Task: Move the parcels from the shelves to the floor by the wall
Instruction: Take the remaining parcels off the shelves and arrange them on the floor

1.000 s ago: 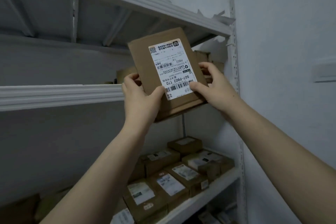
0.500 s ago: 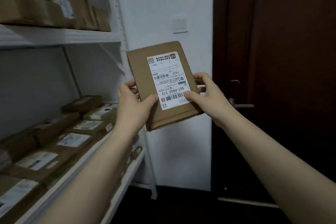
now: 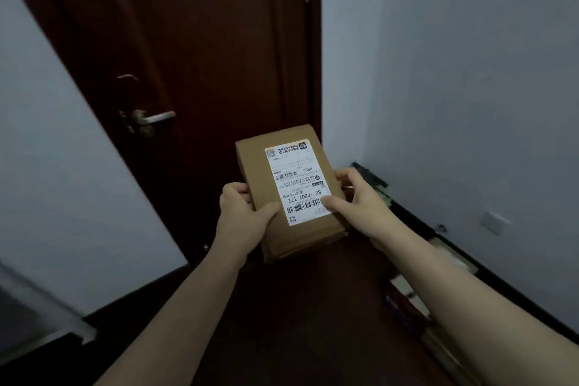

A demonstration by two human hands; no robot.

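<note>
A flat brown cardboard parcel [image 3: 260, 178] with a white shipping label [image 3: 297, 185] is held out in front of me, above the dark floor [image 3: 297, 323]. My left hand [image 3: 241, 213] grips its left edge, thumb across the top face. My right hand [image 3: 360, 197] grips the right edge, thumb pressed on the label's barcode. Along the foot of the right wall lies a row of parcels [image 3: 416, 291], dim and partly behind my right forearm.
A dark wooden door [image 3: 194, 56] with a metal lever handle [image 3: 153, 119] stands straight ahead. Pale walls flank it; the right wall [image 3: 470, 88] carries a small socket plate [image 3: 493, 222]. A pale shelf-frame corner [image 3: 47, 313] shows at the lower left.
My view has swung right and down, from the shelves to the door and floor. The parcel came away from the shelf, still held by both hands, and now sits lower.
</note>
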